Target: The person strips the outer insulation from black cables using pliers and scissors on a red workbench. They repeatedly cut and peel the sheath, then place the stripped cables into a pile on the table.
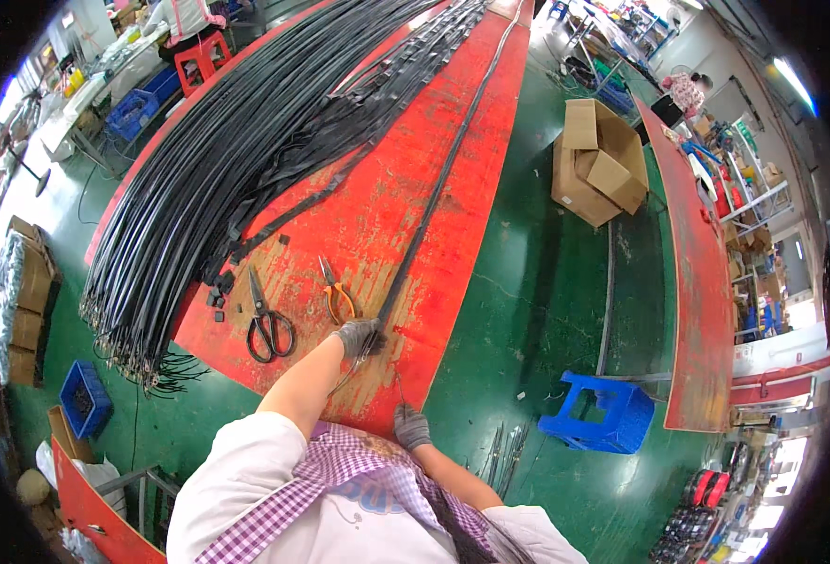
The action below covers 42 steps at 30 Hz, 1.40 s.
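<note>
Factory workshop: worn red desk (471, 197) loaded with bundled black cables (213, 179) toward ten o'clock, green floor (518, 320), apparently stock shelving (755, 204) near three o'clock.

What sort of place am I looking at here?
Probably a factory workshop handling cables. A thick bundle of long black cables lies on a scuffed red worktable, with scissors and pliers on it too, and another long red table stands across the green floor.

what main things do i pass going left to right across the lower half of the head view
Blue rectangular plastic crate, black-handled metal scissors, grey-gloved left hand, grey-gloved right hand, blue plastic stool, long red tabletop.
</note>
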Available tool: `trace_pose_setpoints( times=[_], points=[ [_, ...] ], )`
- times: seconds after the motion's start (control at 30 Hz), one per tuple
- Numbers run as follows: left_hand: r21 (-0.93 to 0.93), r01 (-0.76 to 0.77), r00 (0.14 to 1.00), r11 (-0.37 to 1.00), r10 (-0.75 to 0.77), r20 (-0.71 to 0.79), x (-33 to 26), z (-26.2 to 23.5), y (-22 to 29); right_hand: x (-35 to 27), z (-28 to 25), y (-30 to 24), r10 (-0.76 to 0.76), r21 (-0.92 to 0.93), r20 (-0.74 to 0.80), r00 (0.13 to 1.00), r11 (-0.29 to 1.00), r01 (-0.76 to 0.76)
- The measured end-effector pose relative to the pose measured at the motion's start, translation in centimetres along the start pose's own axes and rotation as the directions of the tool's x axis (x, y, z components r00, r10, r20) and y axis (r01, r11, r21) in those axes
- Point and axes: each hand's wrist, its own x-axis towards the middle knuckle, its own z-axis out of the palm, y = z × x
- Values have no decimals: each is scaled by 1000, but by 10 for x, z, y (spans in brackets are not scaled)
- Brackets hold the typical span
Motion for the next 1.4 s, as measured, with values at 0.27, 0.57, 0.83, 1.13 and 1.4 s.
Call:
trace_pose_setpoints(
  times=[0.27, 0.57, 0.83, 1.13, 1.4],
  points=[
    [-22, 40, 999, 999, -40, 20, 10, -6, -2, 1, 7, 4, -46, 65, -15, 999, 997, 47],
    [-12, 36, 998, 999, -35, 43, 10, -7, -3, 3, -21, -12, 36, 100, 62, 997, 994, -42],
    [-28, 23, 999, 999, -22, 40, 11, -7, -3, 2, -3, -1, -67, -27, 33, 997, 997, 67],
    [-33, -8, 999, 999, 9, 43, 14, -9, -5, 2, 3, 2, 16, 72, 14, 1000, 997, -17],
    [-32, 12, 999, 999, -10, 44, 15, -9, -4, 3, -20, -10, 64, 107, 101, 993, 991, -75]
  ],
)
